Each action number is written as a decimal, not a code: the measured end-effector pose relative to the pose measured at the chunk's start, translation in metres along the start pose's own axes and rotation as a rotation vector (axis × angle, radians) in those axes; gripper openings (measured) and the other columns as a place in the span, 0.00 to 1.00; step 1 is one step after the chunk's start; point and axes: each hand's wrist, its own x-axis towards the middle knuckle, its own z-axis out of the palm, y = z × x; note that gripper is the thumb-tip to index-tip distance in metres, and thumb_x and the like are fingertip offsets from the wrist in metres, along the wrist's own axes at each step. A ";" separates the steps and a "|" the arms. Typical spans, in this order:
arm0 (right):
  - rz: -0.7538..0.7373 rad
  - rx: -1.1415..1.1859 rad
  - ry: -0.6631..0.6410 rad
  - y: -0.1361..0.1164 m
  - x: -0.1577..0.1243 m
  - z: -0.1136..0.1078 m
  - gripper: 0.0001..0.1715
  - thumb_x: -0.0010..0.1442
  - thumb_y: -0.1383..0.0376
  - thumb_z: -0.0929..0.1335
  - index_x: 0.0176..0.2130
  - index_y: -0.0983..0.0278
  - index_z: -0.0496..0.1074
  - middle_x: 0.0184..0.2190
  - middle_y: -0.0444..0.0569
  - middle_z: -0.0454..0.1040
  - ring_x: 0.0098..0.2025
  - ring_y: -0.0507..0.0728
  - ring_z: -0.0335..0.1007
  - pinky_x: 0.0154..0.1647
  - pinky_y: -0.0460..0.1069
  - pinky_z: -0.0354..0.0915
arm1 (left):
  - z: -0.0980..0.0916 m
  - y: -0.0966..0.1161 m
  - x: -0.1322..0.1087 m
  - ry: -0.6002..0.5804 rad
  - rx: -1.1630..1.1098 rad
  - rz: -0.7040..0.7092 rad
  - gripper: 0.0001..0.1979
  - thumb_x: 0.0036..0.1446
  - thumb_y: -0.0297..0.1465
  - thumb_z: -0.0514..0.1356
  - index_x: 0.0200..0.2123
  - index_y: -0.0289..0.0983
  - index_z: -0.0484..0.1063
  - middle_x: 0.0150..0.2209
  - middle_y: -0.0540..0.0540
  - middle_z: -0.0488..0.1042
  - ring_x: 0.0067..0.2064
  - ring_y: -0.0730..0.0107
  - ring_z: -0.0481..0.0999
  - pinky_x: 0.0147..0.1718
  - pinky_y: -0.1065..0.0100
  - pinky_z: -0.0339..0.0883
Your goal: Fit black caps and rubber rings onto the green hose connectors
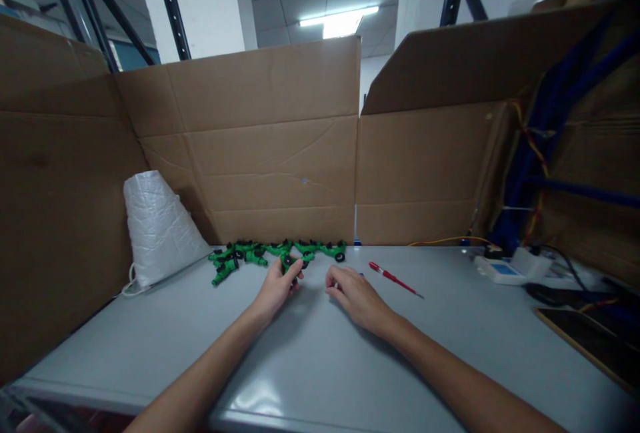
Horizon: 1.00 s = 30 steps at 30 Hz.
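My left hand point(280, 282) is closed around a small green toy vehicle point(287, 262) with black wheels, held just above the table between thumb and fingers. Its far end points right, toward my right hand point(356, 294). The fingers of that hand are curled in over the table, and whatever they may hold is hidden. A small blue bit point(361, 275) shows just behind its knuckles. Behind my left hand, several more green toy pieces point(243, 249) with black parts lie in a row along the cardboard. A red screwdriver point(395, 278) rests to the right of my right hand.
Cardboard walls point(270, 173) enclose the grey table point(280, 366). At the left stands a white padded bag point(157, 229) with a cord. A white power strip point(515, 267), cables, a blue metal frame point(530, 153) and a dark flat panel point(595, 346) occupy the right side.
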 end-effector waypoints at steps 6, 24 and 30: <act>-0.014 0.023 0.051 0.003 0.002 0.001 0.07 0.68 0.72 0.68 0.43 0.60 0.70 0.40 0.49 0.77 0.47 0.61 0.71 0.48 0.53 0.63 | 0.000 -0.010 0.003 -0.055 -0.017 -0.054 0.27 0.58 0.54 0.66 0.47 0.38 0.69 0.32 0.51 0.74 0.26 0.75 0.70 0.23 0.73 0.59; -0.007 0.110 0.020 0.000 0.002 0.002 0.07 0.71 0.69 0.62 0.41 0.59 0.67 0.32 0.43 0.75 0.36 0.56 0.73 0.40 0.49 0.62 | 0.002 -0.006 0.000 -0.080 -0.028 -0.034 0.29 0.55 0.55 0.68 0.44 0.37 0.69 0.30 0.51 0.74 0.24 0.75 0.69 0.24 0.72 0.59; -0.026 0.106 0.019 0.001 0.003 0.003 0.08 0.70 0.70 0.62 0.41 0.59 0.68 0.33 0.43 0.75 0.37 0.56 0.73 0.41 0.48 0.62 | 0.002 -0.008 0.001 -0.088 -0.009 -0.020 0.28 0.56 0.55 0.67 0.43 0.37 0.69 0.30 0.51 0.74 0.24 0.75 0.69 0.23 0.73 0.57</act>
